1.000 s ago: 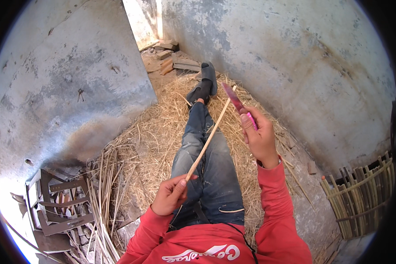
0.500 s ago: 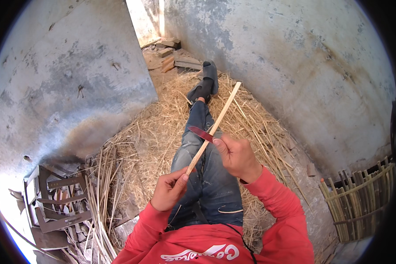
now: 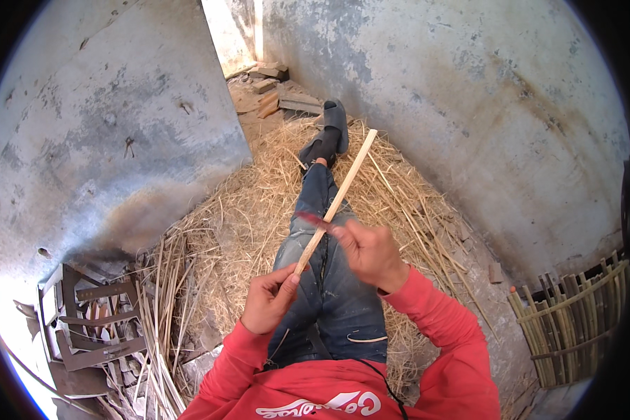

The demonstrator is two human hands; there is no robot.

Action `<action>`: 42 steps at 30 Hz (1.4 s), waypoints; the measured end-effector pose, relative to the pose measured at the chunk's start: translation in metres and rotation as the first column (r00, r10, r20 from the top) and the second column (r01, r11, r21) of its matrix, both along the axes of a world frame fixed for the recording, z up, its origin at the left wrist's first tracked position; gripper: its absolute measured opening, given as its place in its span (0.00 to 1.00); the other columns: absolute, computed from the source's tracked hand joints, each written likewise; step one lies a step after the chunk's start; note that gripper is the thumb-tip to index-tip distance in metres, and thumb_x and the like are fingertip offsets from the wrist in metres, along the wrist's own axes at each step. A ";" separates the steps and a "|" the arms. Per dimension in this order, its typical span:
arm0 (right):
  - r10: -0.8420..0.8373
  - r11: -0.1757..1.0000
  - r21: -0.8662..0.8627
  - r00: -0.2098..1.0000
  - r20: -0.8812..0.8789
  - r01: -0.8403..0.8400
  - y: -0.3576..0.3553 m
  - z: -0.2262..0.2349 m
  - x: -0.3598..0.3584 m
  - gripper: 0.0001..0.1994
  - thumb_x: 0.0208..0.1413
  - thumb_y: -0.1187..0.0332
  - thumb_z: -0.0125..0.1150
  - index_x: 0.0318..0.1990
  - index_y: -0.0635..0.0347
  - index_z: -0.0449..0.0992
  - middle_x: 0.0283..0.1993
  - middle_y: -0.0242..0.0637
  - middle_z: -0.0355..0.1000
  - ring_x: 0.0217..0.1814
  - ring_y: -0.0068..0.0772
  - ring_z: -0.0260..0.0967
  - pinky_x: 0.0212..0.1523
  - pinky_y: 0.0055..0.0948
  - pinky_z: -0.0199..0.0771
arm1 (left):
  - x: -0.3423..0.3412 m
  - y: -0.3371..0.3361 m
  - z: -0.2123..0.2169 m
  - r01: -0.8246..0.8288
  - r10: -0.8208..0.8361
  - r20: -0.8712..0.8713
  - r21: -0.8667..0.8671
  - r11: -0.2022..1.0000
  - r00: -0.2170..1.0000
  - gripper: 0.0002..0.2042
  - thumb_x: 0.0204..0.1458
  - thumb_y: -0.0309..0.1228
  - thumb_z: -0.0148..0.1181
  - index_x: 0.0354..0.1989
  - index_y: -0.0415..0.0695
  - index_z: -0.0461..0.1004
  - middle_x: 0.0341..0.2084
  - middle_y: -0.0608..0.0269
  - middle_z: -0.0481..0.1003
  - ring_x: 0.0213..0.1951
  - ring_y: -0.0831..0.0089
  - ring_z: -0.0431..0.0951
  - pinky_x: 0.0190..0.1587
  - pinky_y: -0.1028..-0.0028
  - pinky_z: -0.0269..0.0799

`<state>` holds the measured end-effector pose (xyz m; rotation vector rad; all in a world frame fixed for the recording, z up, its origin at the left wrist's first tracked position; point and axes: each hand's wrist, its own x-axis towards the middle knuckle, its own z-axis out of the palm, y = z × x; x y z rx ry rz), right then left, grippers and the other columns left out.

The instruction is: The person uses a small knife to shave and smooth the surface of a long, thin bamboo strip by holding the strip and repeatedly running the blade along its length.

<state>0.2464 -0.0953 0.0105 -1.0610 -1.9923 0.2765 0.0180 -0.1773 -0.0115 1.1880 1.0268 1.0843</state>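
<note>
The left hand [image 3: 269, 299] is clamped on the near end of a pale stick [image 3: 336, 201] slanting up-right; the right hand [image 3: 371, 250] grips a red-handled knife [image 3: 313, 220] touching it, just above the left.

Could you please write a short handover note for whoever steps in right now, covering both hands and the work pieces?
Left hand: gripping the near end of a pale bamboo strip, which slants up and away over the outstretched legs.
Right hand: closed on a pink-handled knife, its blurred blade against the strip a little beyond the left hand.
Around: straw covers the floor; loose strips lie to the left beside a dark wooden frame; a woven bamboo basket stands at right.
Done: cannot tell how much of the strip is shaved.
Left: the strip beyond the blade, up to the far end.
</note>
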 end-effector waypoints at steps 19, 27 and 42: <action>0.235 0.949 -0.176 0.959 -0.159 -0.261 -0.027 -0.020 -0.041 0.19 0.71 0.60 0.53 0.29 0.63 0.74 0.17 0.47 0.64 0.15 0.41 0.63 0.20 0.39 0.60 | -0.003 0.014 -0.013 0.011 -0.002 0.170 -0.051 0.999 0.985 0.19 0.69 0.35 0.55 0.60 0.32 0.73 0.17 0.74 0.64 0.20 0.86 0.59 0.22 0.81 0.52; -0.087 0.930 -0.362 0.915 -0.394 -0.067 0.016 0.015 -0.009 0.16 0.69 0.61 0.58 0.34 0.66 0.78 0.20 0.32 0.66 0.24 0.17 0.58 0.25 0.28 0.59 | -0.007 0.012 -0.008 0.024 -0.008 0.236 -0.066 0.998 0.972 0.21 0.69 0.39 0.55 0.62 0.37 0.73 0.17 0.72 0.66 0.19 0.86 0.60 0.22 0.82 0.52; -0.117 0.823 -0.497 0.773 -0.623 -0.276 0.045 0.037 0.006 0.11 0.62 0.66 0.69 0.41 0.67 0.83 0.24 0.18 0.68 0.26 0.09 0.58 0.26 0.19 0.56 | -0.008 0.001 -0.020 -0.052 0.053 0.038 -0.018 0.998 0.998 0.17 0.67 0.30 0.59 0.61 0.37 0.75 0.24 0.72 0.73 0.25 0.85 0.69 0.27 0.82 0.63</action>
